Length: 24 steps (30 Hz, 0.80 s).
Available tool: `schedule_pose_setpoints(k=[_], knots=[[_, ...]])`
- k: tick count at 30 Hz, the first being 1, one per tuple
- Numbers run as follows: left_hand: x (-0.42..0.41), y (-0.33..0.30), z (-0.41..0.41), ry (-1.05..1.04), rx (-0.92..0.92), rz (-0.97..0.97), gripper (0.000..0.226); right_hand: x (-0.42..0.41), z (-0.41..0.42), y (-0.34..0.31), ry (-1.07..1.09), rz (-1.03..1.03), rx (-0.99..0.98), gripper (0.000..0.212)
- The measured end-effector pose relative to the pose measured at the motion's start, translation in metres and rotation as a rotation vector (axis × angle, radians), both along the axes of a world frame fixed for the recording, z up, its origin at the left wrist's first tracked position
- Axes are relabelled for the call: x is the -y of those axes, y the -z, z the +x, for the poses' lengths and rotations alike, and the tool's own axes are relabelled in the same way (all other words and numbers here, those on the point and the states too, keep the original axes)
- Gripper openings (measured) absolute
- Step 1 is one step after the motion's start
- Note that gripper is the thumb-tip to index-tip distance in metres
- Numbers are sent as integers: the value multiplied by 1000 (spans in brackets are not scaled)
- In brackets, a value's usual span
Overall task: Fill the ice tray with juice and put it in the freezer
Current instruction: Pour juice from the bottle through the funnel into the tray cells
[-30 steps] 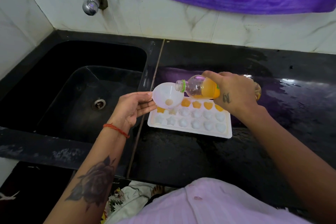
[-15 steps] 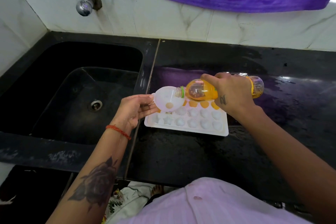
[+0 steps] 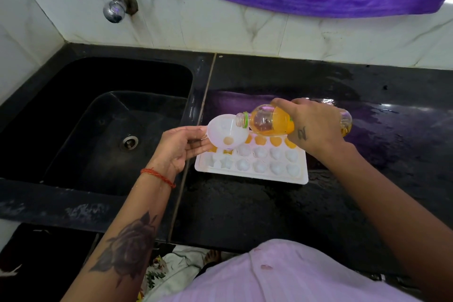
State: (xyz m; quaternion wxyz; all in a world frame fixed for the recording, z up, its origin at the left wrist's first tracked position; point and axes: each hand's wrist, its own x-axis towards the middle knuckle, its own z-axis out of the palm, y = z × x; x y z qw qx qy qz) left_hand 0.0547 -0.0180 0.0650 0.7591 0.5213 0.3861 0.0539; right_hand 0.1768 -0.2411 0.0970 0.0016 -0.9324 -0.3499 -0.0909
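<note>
Right hand (image 3: 311, 127) gripping tilted juice bottle (image 3: 269, 124), left hand (image 3: 180, 147) pinching funnel (image 3: 226, 133) over ice tray (image 3: 252, 176) corner.

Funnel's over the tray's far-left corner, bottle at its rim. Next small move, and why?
Probably tip the juice bottle a little further, so juice runs into the white funnel the left hand holds over the ice tray. The right hand has the bottle lying nearly level, and the two near rows look unfilled.
</note>
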Motion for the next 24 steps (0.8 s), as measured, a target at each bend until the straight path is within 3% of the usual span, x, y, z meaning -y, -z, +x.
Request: schedule_pose_setpoints(k=[8,24], knots=[[7,-5,8,38,24,-20,10,11,0,-2,45,42,28,71],[25,5,17,90,-18,-22,12,30,5,7,55,-69,79,51]])
